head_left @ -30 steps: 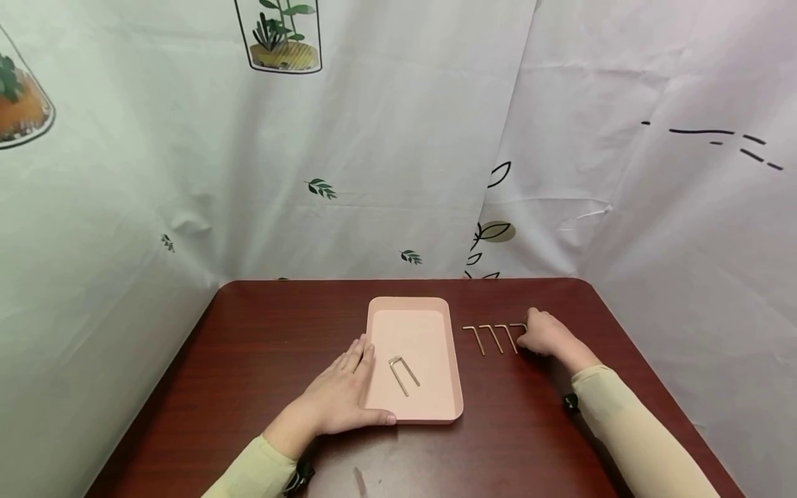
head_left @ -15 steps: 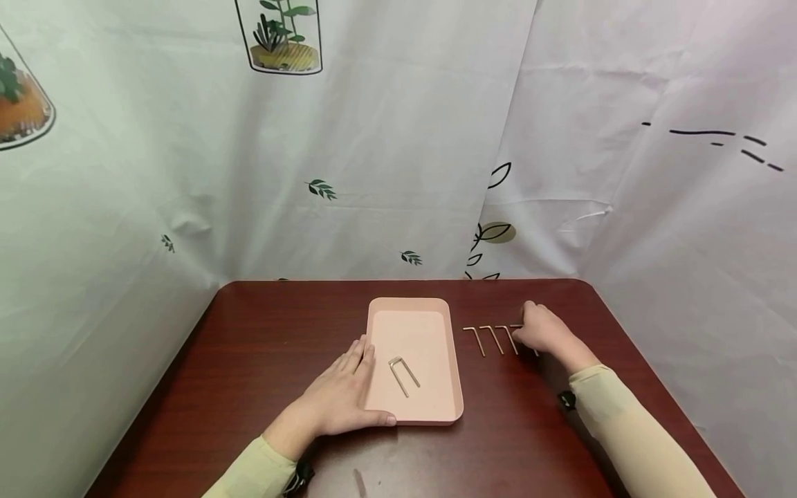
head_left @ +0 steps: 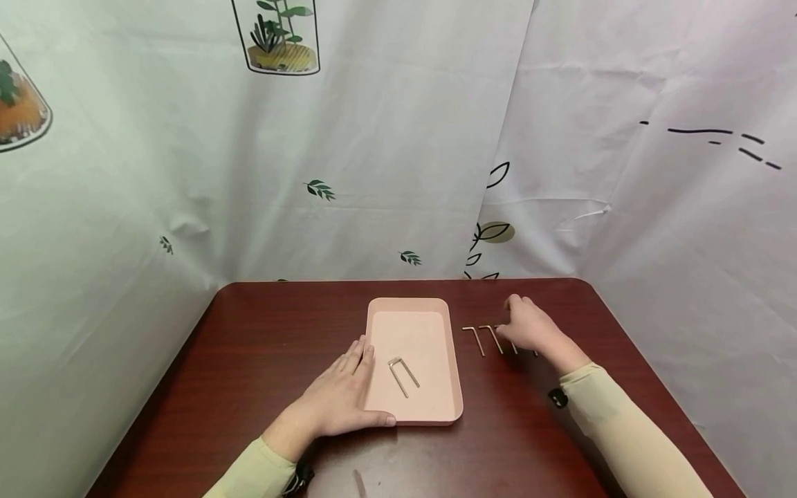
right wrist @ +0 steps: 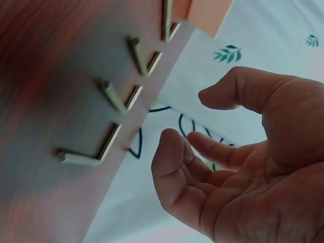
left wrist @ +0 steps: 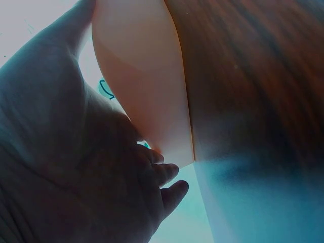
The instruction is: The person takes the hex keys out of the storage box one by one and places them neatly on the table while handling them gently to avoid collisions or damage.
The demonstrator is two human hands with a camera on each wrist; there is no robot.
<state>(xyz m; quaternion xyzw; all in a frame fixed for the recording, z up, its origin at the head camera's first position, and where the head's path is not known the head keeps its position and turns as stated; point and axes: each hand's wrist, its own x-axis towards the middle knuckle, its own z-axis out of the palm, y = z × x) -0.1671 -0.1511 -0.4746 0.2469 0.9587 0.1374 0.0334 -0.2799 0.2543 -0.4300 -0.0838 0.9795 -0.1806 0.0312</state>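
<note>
A row of several brass-coloured hex keys (head_left: 477,342) lies on the table to the right of a pink tray (head_left: 457,387). My right hand (head_left: 529,325) hovers over the right part of that row and partly hides it in the head view. The right wrist view shows the same hand (right wrist: 238,167) with thumb and bent fingers apart, nothing between them, and the hex keys (right wrist: 81,158) on the tabletop beyond. Against the tray's left side rest the fingers of my left hand (head_left: 339,398), its thumb along the front edge. Two hex keys (head_left: 403,377) lie inside the tray.
The dark red wooden table (head_left: 280,332) has rounded far corners. A white printed curtain (head_left: 373,138) encloses it at the back and both sides. Near the front edge a pale mark (head_left: 359,482) shows on the tabletop.
My right hand has moved left along the row of hex keys, from the rightmost one toward the middle, uncovering the end of the rightmost key. My left hand and the tray stay put.
</note>
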